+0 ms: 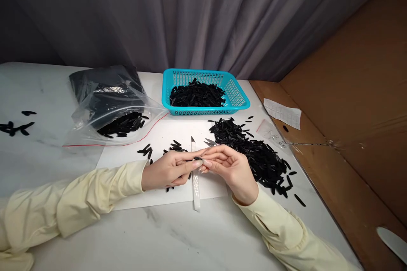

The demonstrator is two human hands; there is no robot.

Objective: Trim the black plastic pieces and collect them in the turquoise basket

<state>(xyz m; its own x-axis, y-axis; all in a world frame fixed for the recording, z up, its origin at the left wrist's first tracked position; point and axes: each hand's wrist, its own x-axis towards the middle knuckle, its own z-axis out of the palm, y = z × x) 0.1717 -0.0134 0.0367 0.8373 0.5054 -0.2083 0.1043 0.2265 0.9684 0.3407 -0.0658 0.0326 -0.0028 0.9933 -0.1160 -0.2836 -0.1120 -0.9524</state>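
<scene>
My left hand (173,168) pinches a small, dark, elongated piece (197,159) between thumb and forefinger. My right hand (231,167) meets it from the other side, its thumb and fingers closed at the piece's right end. Below both hands lies a craft knife (196,190) with a dark pointed blade and a white wrapped handle, on a white sheet (127,186). Pointed metal blades (210,142) show just beyond my right fingers; the rest of that tool is hidden. Several loose black pieces (145,150) lie around my left hand.
A big heap of black pieces (260,156) spreads at the right. Behind stands a blue plastic basket (237,103) holding more. A clear zip bag (85,129) with black pieces lies at the left, by a dark package (104,80). Cardboard (349,93) borders the right edge, near a paper slip (282,113).
</scene>
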